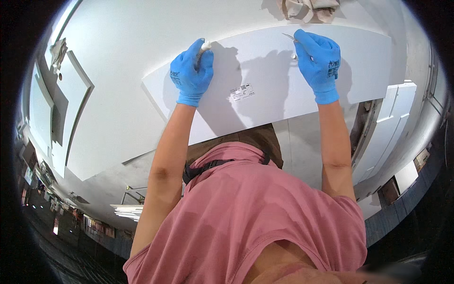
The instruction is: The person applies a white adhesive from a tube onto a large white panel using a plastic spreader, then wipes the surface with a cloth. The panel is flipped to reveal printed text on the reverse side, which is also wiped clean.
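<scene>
A long white panel [269,106] lies across the work surface in front of me, bearing a printed label [242,92] near its middle. My left hand [191,71], in a blue glove, is over the panel's far left part. Its fingers are closed around a small whitish piece [205,46] whose tip sticks out by the thumb; its kind is unclear. Over the panel's right half, my gloved right hand [320,59] pinches a thin, pointed tool [288,36] that juts out to the left. A small white end [294,57] shows below those fingers, perhaps part of the same tool.
Crumpled beige cloth [309,8] lies beyond the panel at the far edge. More white panels [71,102] rest at the left, with another cloth [58,54] on them. White framed boards [388,128] stand at the right. A stack of white pieces [126,211] is at lower left.
</scene>
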A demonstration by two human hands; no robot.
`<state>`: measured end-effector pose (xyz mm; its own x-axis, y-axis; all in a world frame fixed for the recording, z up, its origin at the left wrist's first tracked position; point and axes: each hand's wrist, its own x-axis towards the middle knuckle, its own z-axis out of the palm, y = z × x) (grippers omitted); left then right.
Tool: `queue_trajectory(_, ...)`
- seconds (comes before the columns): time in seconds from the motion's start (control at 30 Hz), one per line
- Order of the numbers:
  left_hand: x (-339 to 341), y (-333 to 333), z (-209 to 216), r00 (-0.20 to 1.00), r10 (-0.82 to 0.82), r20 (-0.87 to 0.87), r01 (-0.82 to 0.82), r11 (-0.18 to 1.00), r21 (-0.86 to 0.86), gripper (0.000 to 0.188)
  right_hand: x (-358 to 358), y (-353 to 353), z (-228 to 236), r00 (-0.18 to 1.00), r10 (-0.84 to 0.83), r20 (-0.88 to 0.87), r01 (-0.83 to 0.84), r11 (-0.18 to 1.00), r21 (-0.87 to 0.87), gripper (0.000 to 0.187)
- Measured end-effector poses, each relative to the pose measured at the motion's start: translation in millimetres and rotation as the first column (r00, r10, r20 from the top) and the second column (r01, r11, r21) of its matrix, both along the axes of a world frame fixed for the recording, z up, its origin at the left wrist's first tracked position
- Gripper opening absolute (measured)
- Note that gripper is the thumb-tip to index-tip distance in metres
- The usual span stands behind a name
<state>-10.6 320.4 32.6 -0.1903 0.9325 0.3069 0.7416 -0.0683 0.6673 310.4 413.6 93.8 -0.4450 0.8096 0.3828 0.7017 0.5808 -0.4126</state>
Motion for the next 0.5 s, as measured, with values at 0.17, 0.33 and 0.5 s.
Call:
queue_trajectory(0.17, 3.0, 1.0, 4.2, 1.0, 0.005, 0.005, -0.005, 1.0, -0.001, 0.028, -24.7, -37.9, 33.8, 0.718, -0.538, -0.442, 0.107, 0.713, -0.693, 0.027)
queue_trajectory(0.33, 11.4, 3.9, 24.1, 0.986, 0.01, 0.164, -0.001, 0.998, -0.055, 0.026, -37.5, -47.6, 55.8, 0.396, -0.779, -0.486, -0.409, 0.324, -0.853, 0.032)
queue_trajectory(0.5, 39.2, -0.1, 83.7, 0.867, -0.175, 0.466, 0.232, 0.97, -0.067, 0.027, -59.0, -64.7, 71.7, 0.393, -0.821, -0.414, -0.559, 0.144, -0.817, 0.033)
